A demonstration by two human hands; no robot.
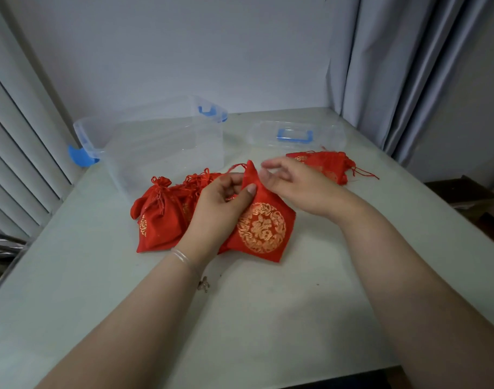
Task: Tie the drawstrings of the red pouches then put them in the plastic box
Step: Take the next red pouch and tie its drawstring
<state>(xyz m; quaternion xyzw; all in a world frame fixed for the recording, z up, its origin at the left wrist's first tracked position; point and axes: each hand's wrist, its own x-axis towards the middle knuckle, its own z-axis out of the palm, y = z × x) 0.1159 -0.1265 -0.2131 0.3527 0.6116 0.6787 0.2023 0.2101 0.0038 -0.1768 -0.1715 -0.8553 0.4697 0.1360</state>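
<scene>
Both hands: left hand (226, 203) pinches upright pouch (261, 228), mouth pointing up; right hand (293, 183) relaxed.

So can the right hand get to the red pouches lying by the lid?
Probably yes. The right hand is just in front of those loose pouches, with only bare table between. Its fingers look free, while the left hand grips the pouch being tied.

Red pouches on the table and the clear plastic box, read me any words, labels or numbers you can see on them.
Red fabric pouch held in the hands: a gold embroidered roundel with one ornate character at its centre, too stylised and blurred to read.
Other red pouches: gold marks only partly visible, unreadable.
Clear plastic box and its lid: no text visible.
</scene>
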